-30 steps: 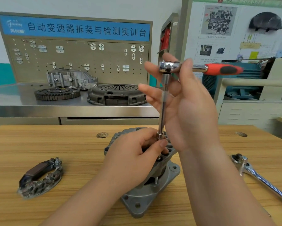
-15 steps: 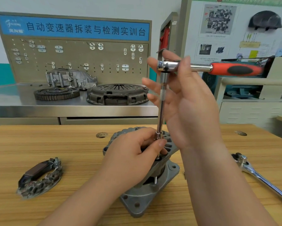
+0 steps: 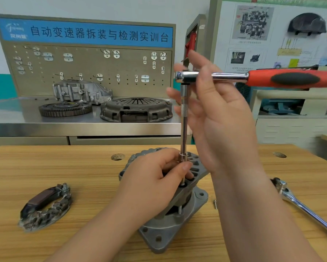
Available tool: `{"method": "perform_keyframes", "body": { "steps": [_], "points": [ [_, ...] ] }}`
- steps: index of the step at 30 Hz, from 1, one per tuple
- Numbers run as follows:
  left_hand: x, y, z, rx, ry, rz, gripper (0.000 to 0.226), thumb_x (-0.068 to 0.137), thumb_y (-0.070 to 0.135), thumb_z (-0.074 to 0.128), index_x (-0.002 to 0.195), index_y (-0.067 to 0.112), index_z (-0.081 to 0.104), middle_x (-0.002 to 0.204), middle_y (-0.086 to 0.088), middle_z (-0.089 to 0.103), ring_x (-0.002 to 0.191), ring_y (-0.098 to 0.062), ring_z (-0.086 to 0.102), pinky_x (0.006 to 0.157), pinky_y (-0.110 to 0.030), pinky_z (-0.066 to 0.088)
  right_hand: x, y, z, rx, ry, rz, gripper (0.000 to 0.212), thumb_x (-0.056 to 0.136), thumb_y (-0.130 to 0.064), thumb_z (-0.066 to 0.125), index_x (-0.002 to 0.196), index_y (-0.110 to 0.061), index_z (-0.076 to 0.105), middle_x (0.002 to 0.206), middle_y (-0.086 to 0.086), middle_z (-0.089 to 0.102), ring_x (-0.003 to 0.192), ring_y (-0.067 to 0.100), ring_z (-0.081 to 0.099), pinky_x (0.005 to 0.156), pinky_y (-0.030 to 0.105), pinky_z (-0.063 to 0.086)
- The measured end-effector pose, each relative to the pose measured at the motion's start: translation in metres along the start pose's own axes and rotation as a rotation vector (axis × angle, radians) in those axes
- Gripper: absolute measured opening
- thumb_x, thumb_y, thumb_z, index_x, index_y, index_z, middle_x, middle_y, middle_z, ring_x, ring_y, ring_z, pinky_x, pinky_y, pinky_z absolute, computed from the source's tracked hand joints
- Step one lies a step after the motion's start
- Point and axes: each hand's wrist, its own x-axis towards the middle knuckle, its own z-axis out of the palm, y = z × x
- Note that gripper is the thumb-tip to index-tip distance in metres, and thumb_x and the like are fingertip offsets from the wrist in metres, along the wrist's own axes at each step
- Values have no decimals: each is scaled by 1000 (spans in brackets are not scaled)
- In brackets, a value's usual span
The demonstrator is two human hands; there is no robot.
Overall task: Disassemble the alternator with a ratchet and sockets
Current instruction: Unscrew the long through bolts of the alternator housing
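My left hand (image 3: 149, 184) grips the socket (image 3: 183, 157) on the alternator (image 3: 168, 229), right hand (image 3: 221, 125) pinches the ratchet (image 3: 291, 78); rectifier (image 3: 45, 207) off, housing (image 3: 196, 165) unsplit.

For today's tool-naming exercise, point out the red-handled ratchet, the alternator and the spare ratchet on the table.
red-handled ratchet (image 3: 263, 79): head view, on its red grip.
alternator (image 3: 168, 229): head view, on its grey base flange.
spare ratchet (image 3: 308, 212): head view, on its chrome shaft.

Steel bench (image 3: 17, 118) behind — flywheel (image 3: 65, 109), clutch cover (image 3: 136, 108) side by side (pegboard (image 3: 87, 63) above).
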Motion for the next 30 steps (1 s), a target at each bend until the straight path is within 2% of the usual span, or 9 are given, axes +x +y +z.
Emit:
{"method": "perform_keyframes", "body": {
  "steps": [3, 6, 12, 16, 18, 21, 25, 27, 30],
  "points": [
    [0, 0, 1, -2, 16, -11, 19, 86, 41, 53, 91, 32, 69, 78, 32, 69, 77, 8, 65, 76, -30, 54, -1, 1, 1, -70, -2, -127, 22, 88, -24, 59, 106, -34, 67, 117, -9, 69, 111, 12, 64, 99, 33, 49],
    [-1, 0, 1, -36, 13, -10, 22, 83, 43, 52, 91, 31, 69, 79, 28, 71, 76, 2, 68, 77, -38, 56, -1, 2, 2, 31, -65, -32, 25, 92, -31, 53, 114, -35, 62, 125, -10, 66, 97, 14, 70, 81, 24, 51],
    [-1, 0, 0, -3, 0, 23, 17, 90, 36, 53, 94, 30, 68, 82, 28, 71, 78, -3, 68, 77, -40, 54, 0, 1, -2, 185, -74, 168, 40, 104, -41, 24, 119, -20, 54, 104, -4, 75, 76, 20, 73, 79, 32, 54],
    [0, -1, 0, -16, 10, 2, 22, 86, 41, 51, 91, 29, 69, 79, 29, 70, 77, 4, 67, 76, -31, 54, -3, 5, 3, 14, -31, -5, 21, 99, -33, 46, 112, -31, 62, 115, -6, 72, 85, 15, 71, 77, 25, 52],
    [1, -2, 1, -15, 17, -8, 17, 87, 39, 55, 91, 31, 69, 78, 30, 70, 77, 9, 65, 74, -25, 53, -3, 6, 4, -43, -2, -105, 24, 92, -28, 53, 113, -33, 64, 118, -9, 69, 93, 13, 69, 80, 23, 50],
    [0, -2, 1, -19, 24, -5, 19, 86, 42, 54, 90, 30, 69, 79, 28, 70, 76, 3, 67, 75, -35, 55, -2, 7, 4, 5, -8, -100, 25, 95, -32, 45, 115, -30, 61, 122, -8, 67, 89, 17, 72, 77, 22, 50],
    [-2, 3, -1, -19, -6, 22, 26, 83, 47, 47, 91, 33, 67, 81, 28, 70, 77, -4, 68, 75, -41, 55, -1, 5, 0, 125, -30, 88, 38, 104, -41, 27, 116, -20, 57, 105, -2, 75, 77, 20, 73, 77, 30, 53],
    [-2, 3, -1, -22, -5, 26, 29, 83, 45, 47, 90, 28, 69, 80, 27, 71, 77, -6, 68, 76, -41, 54, -1, 4, 1, 99, -21, 76, 34, 103, -40, 32, 116, -22, 58, 105, -1, 75, 78, 19, 72, 75, 29, 52],
    [0, 1, 0, -26, 4, 1, 27, 85, 44, 50, 92, 26, 70, 79, 28, 70, 77, 3, 67, 77, -37, 55, -2, 4, 5, -37, 6, -105, 22, 95, -29, 50, 112, -31, 64, 116, -5, 70, 101, 18, 68, 85, 28, 51]
  ]
}}
